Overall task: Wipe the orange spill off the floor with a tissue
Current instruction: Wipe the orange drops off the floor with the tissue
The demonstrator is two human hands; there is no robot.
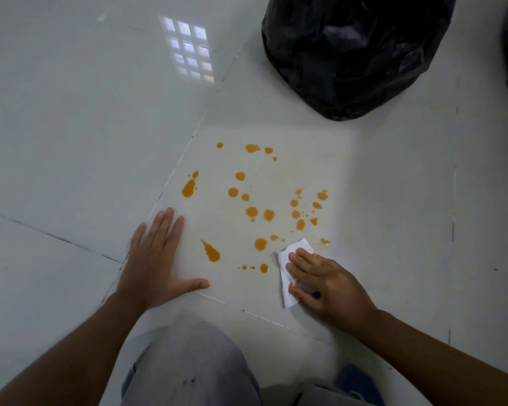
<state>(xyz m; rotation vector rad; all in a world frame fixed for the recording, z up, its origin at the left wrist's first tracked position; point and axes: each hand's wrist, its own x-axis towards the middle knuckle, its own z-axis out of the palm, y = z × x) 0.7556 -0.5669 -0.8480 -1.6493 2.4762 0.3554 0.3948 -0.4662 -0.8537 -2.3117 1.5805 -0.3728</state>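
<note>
Down on the pale tiled floor (71, 112), I saw the right hand (329, 284) pressing a white tissue (294, 249) flat, its fingers straight and close together on top of it. The tissue lay at the near right edge of the orange spill (251, 211), whose drops were scattered across one tile. The left hand (156, 259) rested flat on the floor left of the drops, fingers straight, thumb spread wide. A black bag (349, 54) stood beyond the spill.

A: What colours lie before you?
B: You have an orange spill (251, 211) dotted over pale grey-white floor tiles (71, 112), a white tissue (294, 249), a glossy black bag (352, 54) and grey trousers (194, 364).
</note>
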